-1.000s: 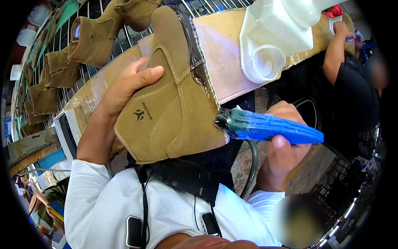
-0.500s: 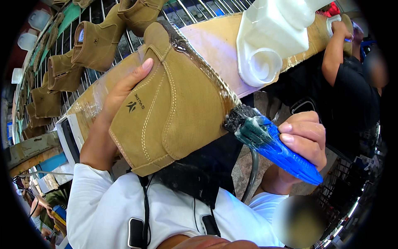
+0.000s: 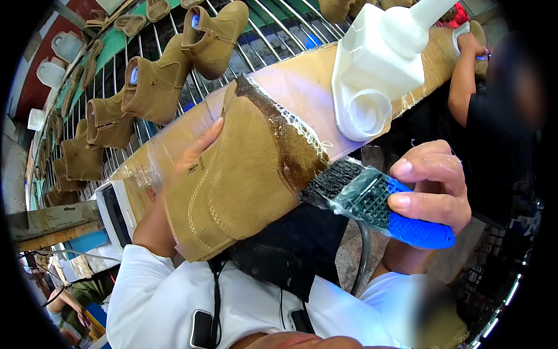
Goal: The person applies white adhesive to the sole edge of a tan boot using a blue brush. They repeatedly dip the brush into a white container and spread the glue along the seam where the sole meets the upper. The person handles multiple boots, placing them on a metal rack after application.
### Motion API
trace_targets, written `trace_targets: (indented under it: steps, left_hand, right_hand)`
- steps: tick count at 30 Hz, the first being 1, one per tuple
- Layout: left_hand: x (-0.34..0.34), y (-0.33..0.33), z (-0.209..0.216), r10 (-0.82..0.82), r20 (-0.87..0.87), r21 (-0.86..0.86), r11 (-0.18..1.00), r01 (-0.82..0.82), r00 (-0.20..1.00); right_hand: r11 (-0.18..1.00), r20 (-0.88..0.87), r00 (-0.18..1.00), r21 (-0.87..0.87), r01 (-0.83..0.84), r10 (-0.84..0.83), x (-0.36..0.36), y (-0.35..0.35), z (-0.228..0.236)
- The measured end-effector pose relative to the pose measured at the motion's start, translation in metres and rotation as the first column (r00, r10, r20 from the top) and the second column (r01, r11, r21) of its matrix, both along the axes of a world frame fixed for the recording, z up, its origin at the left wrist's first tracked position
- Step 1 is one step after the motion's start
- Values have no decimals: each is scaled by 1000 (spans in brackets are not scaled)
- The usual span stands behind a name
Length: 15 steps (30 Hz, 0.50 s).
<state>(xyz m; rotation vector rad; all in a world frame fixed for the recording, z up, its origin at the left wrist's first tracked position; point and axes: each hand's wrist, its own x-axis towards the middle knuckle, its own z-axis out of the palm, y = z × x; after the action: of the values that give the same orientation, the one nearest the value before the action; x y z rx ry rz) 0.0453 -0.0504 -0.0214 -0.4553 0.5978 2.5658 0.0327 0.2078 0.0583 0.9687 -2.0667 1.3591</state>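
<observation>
My left hand (image 3: 204, 141) grips a tan suede boot upper (image 3: 250, 168) from its far left side, thumb on the outer face. The upper is tilted, its stitched panel toward me. Along its far right edge runs a dark wet band (image 3: 293, 154), bordered by frayed white threads. My right hand (image 3: 433, 189) is closed around the handle of a blue brush (image 3: 372, 198) smeared with whitish residue. Its black bristles touch the upper at the near end of the dark band.
A cardboard-covered ledge (image 3: 299, 72) carries a white plastic container (image 3: 372, 64) with a round cup (image 3: 366, 116). Beyond it, several tan boots (image 3: 154, 87) move or stand on a metal-rod rack (image 3: 279, 35). At the right a co-worker's arm (image 3: 463, 87) reaches toward the ledge.
The upper has turned slightly, showing more of its dark wet edge. The brush has shifted a little toward me along that edge, its bristles now fanned out. The rack's boots appear farther right.
</observation>
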Motion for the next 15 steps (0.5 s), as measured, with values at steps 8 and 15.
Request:
trace_targets:
  steps: [8, 15]
  left_hand:
    - [8, 5, -63, -61, -108, 41, 997, 65, 992]
    - [17, 2, -99, -57, -144, 42, 997, 64, 988]
  right_hand:
    - [983, -20, 992, -134, -122, 121, -15, -6, -3]
    - [940, -50, 960, -197, -278, 274, -31, -11, -11]
